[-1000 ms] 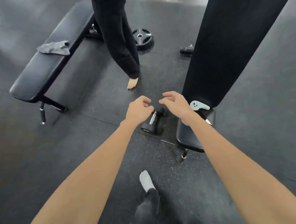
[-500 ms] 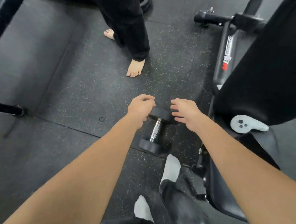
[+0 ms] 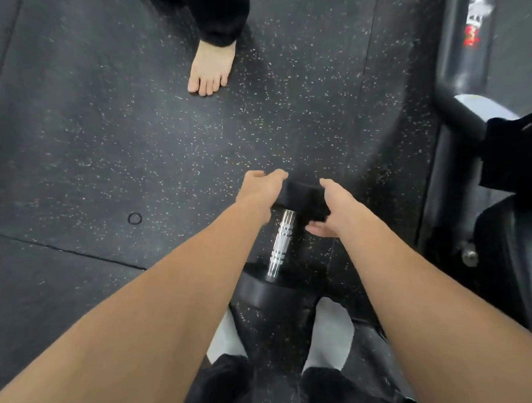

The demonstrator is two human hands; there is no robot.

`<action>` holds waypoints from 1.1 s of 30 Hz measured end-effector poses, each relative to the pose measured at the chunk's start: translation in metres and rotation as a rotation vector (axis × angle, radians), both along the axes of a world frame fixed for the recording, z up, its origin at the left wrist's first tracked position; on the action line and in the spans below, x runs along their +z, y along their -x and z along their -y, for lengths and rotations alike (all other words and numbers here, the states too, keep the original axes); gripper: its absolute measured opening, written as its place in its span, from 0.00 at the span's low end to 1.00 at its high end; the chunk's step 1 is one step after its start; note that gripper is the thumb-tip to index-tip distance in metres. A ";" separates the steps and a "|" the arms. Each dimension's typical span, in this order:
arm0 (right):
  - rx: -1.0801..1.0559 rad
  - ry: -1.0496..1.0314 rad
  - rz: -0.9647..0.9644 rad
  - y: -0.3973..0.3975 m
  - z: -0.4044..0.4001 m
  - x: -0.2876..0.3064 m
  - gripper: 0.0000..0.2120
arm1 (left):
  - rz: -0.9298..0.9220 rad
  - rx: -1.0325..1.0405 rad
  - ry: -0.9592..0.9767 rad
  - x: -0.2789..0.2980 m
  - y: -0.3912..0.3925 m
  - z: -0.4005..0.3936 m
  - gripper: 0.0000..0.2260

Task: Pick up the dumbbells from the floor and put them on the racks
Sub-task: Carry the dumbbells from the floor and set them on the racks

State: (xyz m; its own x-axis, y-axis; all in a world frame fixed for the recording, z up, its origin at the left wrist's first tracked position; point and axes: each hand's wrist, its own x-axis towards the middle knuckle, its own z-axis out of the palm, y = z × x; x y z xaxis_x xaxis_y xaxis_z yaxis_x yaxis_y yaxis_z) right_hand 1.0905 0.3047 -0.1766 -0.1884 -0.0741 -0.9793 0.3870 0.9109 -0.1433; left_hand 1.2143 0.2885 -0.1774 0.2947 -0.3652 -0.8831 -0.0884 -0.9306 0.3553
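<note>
**Both hands at the far head of a dumbbell on the floor**

A dumbbell (image 3: 283, 233) lies on the dark speckled rubber floor (image 3: 106, 135), directly in front of the person wearing the camera. Its ridged chrome handle (image 3: 280, 244) runs away from the viewer, tilted slightly to the right at the top. The near black head (image 3: 262, 290) sits just ahead of two feet in pale socks (image 3: 331, 336), and the far black head (image 3: 300, 197) lies between the two hands.

The left hand (image 3: 260, 190) is against the left side of the far head, its grip curled over the upper edge, with the fingers partly hidden from the camera. The right hand (image 3: 336, 205) is on the right side of the same head, its grip spread, the thumb reaching along the top edge and the fingertips showing below the head, close to the handle. Whether either grip is fully pressed against the rubber cannot be told. Both bare forearms stretch down from the bottom corners of the view.

Farther off, at the top, another person's bare foot (image 3: 210, 70) stands flat on the floor under a black trouser leg (image 3: 214, 8). On the right edge stands a black metal frame (image 3: 460, 57) with a red-marked label, and a dark padded part below it. A small dark ring (image 3: 135, 218) lies on the floor to the left, well apart from the dumbbell.
</note>
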 end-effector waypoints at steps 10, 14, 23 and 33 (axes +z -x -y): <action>-0.289 -0.024 0.194 0.010 -0.002 -0.071 0.05 | -0.135 0.235 -0.216 -0.066 0.007 0.023 0.18; -0.295 0.060 0.182 0.005 -0.010 -0.048 0.05 | -0.212 0.245 -0.208 -0.042 0.002 0.019 0.08; -0.213 0.150 0.219 -0.013 -0.077 0.018 0.13 | -0.419 0.398 -0.001 0.009 -0.043 -0.062 0.30; -0.096 0.133 0.087 -0.045 -0.183 0.055 0.23 | -0.434 0.413 0.003 0.057 -0.073 -0.195 0.37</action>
State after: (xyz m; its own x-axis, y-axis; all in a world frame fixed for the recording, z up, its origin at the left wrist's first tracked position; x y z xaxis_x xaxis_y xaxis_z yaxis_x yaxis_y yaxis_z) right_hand 1.1358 0.4881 -0.1216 -0.1160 -0.1898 -0.9749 0.4874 0.8444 -0.2224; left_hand 1.2876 0.4834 -0.1207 0.0250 -0.3003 -0.9535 0.4343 -0.8558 0.2809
